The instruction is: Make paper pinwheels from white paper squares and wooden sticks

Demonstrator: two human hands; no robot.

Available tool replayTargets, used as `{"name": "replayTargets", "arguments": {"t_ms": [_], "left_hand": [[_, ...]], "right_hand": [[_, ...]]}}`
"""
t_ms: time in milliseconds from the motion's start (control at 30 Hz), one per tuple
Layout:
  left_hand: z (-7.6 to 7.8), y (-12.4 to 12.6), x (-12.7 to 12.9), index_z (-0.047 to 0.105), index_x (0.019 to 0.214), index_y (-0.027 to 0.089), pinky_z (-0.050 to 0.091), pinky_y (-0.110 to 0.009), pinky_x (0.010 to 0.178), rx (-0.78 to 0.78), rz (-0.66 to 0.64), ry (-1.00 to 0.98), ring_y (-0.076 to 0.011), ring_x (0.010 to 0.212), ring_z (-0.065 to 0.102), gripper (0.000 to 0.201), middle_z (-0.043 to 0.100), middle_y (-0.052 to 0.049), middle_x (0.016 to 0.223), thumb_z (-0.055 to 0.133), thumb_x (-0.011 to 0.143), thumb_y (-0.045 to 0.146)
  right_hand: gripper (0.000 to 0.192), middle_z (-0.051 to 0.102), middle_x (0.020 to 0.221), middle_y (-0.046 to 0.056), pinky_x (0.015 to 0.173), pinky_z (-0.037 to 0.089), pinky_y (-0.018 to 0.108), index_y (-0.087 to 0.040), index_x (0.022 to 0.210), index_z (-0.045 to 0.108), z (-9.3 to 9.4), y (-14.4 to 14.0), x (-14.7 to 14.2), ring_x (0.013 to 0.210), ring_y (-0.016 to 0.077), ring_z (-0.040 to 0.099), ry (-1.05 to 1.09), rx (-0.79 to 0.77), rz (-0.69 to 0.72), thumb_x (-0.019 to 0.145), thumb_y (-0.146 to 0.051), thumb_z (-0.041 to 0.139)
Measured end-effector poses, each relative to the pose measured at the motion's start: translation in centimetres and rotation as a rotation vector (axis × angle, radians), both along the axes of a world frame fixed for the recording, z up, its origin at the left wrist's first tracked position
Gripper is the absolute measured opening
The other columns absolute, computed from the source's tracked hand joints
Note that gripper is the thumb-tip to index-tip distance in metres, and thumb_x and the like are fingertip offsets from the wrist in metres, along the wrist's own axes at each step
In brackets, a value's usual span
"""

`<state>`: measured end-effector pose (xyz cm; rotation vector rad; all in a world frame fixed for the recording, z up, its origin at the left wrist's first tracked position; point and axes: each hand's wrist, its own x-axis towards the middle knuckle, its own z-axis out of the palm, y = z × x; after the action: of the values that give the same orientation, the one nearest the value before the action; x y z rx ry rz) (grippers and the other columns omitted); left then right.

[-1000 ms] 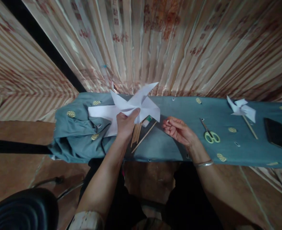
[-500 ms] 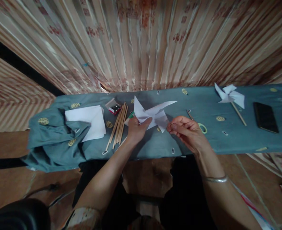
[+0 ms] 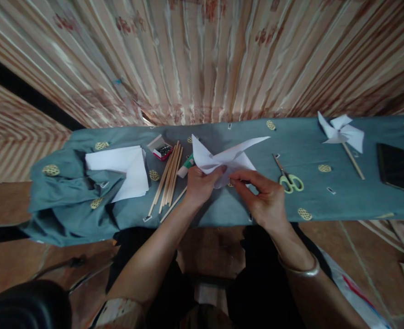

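Note:
My left hand (image 3: 202, 183) grips a white paper pinwheel (image 3: 238, 157) near its middle, thumb on top, with the blades spreading up and to the right. Beside the pinwheel's lower edge, my right hand (image 3: 262, 194) is closed in a pinch; what sits between the fingertips is too small to make out. Just left of my left hand lie several wooden sticks (image 3: 169, 178), and one separate stick (image 3: 173, 204) runs close to my wrist. A green and white tube (image 3: 186, 166) is partly hidden behind the left hand. Green-handled scissors (image 3: 287, 177) rest right of my right hand.
A small open box of pins (image 3: 162, 150) stands behind the sticks. White paper sheets (image 3: 133, 173) lie at left, partly under bunched cloth (image 3: 78, 192). At right are a pinwheel on a stick (image 3: 342, 132) and a dark phone (image 3: 395, 166). A curtain (image 3: 202, 68) hangs behind the table.
My right hand has moved left, under the pinwheel's right blade, still pinching. The scissors show fully now. The view has shifted slightly, and the left hand keeps its grip.

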<state>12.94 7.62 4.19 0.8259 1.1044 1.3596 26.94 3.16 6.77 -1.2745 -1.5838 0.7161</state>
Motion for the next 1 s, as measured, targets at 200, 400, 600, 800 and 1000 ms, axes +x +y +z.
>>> {"name": "replayTargets", "arguments": {"t_ms": [200,400,600,800,1000], "left_hand": [[-0.3,0.3,-0.1,0.076,0.065,0.017,0.051,-0.025,0.058,0.008,-0.009,0.022,-0.0140,0.059,0.062,0.010,0.074,-0.002,0.066,0.081,0.061,0.024],[-0.9,0.6,-0.6,0.076,0.068,0.016,0.052,-0.027,0.063,0.071,-0.018,0.068,-0.0154,0.063,0.064,0.008,0.074,-0.003,0.069,0.078,0.066,0.024],[-1.1,1.2,-1.4,0.074,0.065,0.018,0.051,-0.027,0.060,0.081,0.030,0.124,-0.0165,0.063,0.063,0.007,0.074,-0.003,0.068,0.079,0.066,0.024],[-0.6,0.8,-0.8,0.076,0.068,0.017,0.054,-0.029,0.066,0.046,-0.015,0.059,-0.0169,0.065,0.065,0.008,0.075,-0.002,0.070,0.080,0.064,0.023],[-0.8,0.3,0.1,0.078,0.073,0.017,0.054,-0.028,0.066,0.021,-0.048,0.012,-0.0153,0.065,0.066,0.007,0.076,-0.001,0.072,0.078,0.065,0.016]], "right_hand": [[0.007,0.074,0.076,-0.001,0.056,0.052,0.026,-0.023,0.085,0.074,-1.0,1.4,-1.2,0.059,0.0129,0.063,0.181,-0.121,-0.124,0.080,-0.025,0.071],[0.004,0.071,0.074,-0.002,0.060,0.052,0.026,-0.022,0.083,0.070,-1.4,1.8,-2.0,0.061,0.0119,0.061,0.255,-0.147,-0.090,0.079,-0.024,0.070],[0.009,0.074,0.086,0.001,0.076,0.054,0.031,-0.024,0.093,0.070,0.0,-0.3,-2.7,0.076,0.0161,0.067,-0.063,-0.044,-0.019,0.090,-0.024,0.062],[0.011,0.072,0.088,0.001,0.076,0.053,0.034,-0.026,0.094,0.069,0.4,-0.1,-1.1,0.081,0.0185,0.067,-0.179,0.076,-0.087,0.091,-0.021,0.060],[0.014,0.071,0.108,0.006,0.093,0.052,0.044,-0.026,0.094,0.067,0.5,0.2,-0.3,0.103,0.0245,0.065,-0.284,0.160,-0.087,0.092,-0.017,0.056]]}}
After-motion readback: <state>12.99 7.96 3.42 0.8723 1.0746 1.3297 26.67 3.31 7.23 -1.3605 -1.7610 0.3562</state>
